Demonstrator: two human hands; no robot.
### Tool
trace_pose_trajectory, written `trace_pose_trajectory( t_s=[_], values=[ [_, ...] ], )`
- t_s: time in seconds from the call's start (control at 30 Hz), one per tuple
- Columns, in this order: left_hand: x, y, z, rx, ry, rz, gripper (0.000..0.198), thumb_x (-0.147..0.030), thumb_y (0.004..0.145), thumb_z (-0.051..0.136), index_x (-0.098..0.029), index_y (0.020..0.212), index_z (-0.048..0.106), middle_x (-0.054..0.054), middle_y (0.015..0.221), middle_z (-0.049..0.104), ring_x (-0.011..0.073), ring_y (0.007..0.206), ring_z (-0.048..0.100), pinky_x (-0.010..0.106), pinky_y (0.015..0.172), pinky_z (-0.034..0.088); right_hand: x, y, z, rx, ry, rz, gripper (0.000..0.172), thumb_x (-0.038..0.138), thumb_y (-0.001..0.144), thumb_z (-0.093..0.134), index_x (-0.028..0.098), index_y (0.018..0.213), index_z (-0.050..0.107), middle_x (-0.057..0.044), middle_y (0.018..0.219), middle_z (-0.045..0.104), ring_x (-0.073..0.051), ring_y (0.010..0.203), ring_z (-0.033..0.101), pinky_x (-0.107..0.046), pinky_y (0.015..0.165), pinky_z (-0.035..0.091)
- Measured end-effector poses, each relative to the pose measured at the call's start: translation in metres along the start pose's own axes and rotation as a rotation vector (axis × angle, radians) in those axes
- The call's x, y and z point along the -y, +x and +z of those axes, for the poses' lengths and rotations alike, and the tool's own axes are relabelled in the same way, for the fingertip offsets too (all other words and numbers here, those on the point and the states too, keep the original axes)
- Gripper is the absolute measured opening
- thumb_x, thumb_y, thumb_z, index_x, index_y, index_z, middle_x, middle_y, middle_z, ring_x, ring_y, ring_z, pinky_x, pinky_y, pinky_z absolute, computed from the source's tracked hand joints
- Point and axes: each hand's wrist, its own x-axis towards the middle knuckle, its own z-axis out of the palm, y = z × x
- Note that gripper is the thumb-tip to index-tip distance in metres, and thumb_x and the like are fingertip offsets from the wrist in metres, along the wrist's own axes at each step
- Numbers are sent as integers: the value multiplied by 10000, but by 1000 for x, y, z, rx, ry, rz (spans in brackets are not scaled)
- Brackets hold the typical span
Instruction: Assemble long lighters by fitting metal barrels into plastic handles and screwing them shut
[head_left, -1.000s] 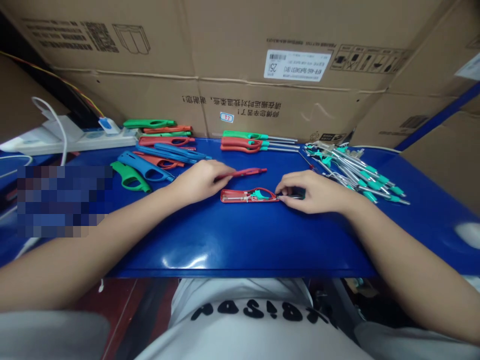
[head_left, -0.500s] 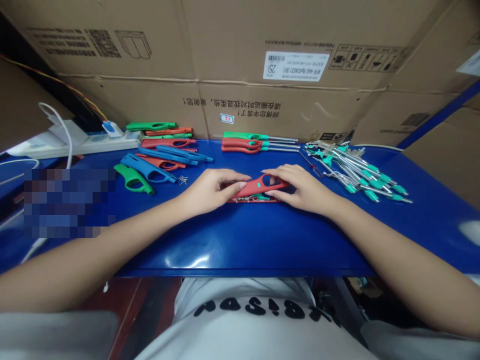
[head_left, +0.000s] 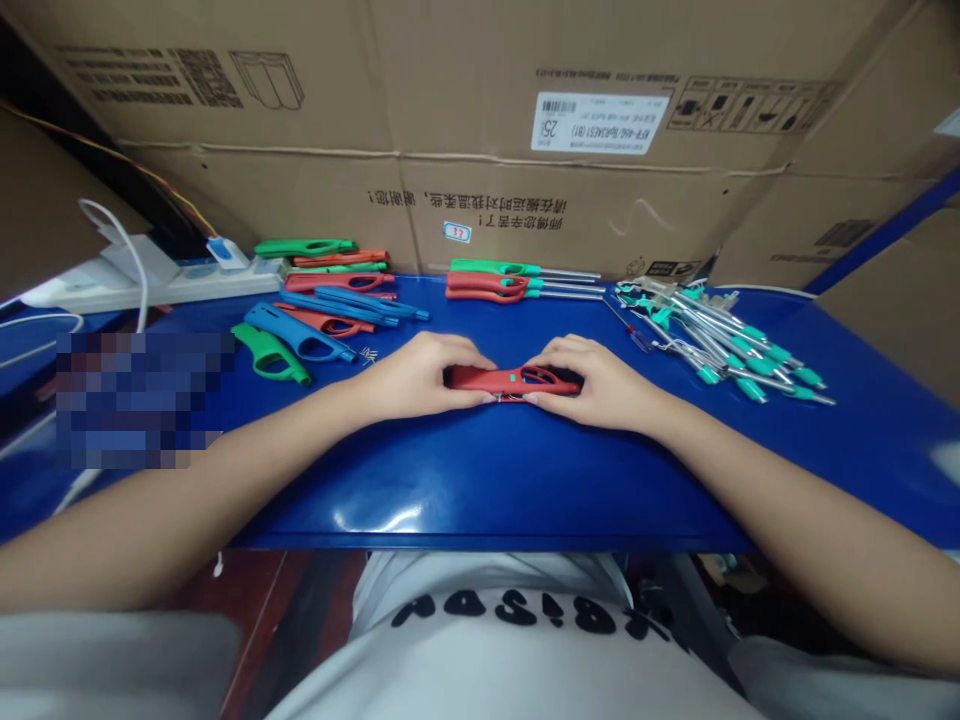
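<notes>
Surface: a glossy blue tabletop (head_left: 465, 480), with a white glare streak near its front edge. At mid-table, in front of the wearer, lies a long red plastic casing with a looped handle (head_left: 484, 381); thin pale wires show along its near seam. The left hand (head_left: 442, 375) pinches the casing's left end, thumb on the near side, fingers on the far side. The right hand (head_left: 592, 382) grips the looped end in the same way.

Left of the hands: a loose pile of green, blue and red plastic casing pieces (head_left: 300, 335), with small silver screws (head_left: 368, 356) just beside it. Behind the casing: a row of green and red lighters with silver metal rods (head_left: 486, 288). Right: a heap of silver metal tubes with teal plastic fittings (head_left: 724, 345); a thin screwdriver with a dark red handle (head_left: 639, 339) lies next to it.

Room: brown cardboard (head_left: 457, 100) stands upright along the back, its printing upside down, bearing a white printed label (head_left: 600, 123) and a small sticker (head_left: 457, 232). Far left, a white power strip (head_left: 161, 290); a pixelated patch hides the area in front. Below the table edge, a dark red floor (head_left: 244, 640).
</notes>
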Motion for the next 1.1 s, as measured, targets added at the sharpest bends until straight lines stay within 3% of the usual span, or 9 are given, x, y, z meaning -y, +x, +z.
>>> trace_pose_trajectory(
  t_s=[0.27, 0.53, 0.77, 1.1],
  values=[
    [2, -1, -4, 29, 3, 39, 334, -354, 861, 737, -157, 1131, 751, 87, 1069, 741, 209, 962, 701, 291, 877, 522, 5, -3, -5, 70, -39, -15, 408, 438, 903, 671, 200, 1235, 686, -103, 1149, 684, -262, 1071, 610, -428, 950, 401],
    [-1, -1, -5, 46, -20, 47, 281, -331, 879, 720, -177, 1111, 762, 82, 1033, 748, 204, 925, 705, 293, 849, 528, 4, -2, -7, 66, -5, -38, 334, 383, 918, 665, 201, 1197, 696, -98, 1134, 683, -253, 1069, 609, -427, 949, 397],
    [0, -2, -6, 27, 37, 43, 354, -362, 882, 722, -173, 1182, 735, 88, 1047, 741, 206, 912, 700, 290, 826, 523, 6, -2, -6, 100, -9, -16, 344, 396, 950, 630, 200, 1229, 671, -104, 1181, 654, -254, 1098, 594, -424, 958, 399],
    [-1, -1, -4, 39, -11, -20, 277, -331, 835, 785, -166, 1057, 780, 64, 961, 741, 189, 849, 697, 278, 782, 511, 4, -1, -2, 75, 14, -6, 342, 400, 927, 664, 206, 1208, 694, -99, 1149, 656, -251, 1073, 604, -419, 944, 440]
  ],
)
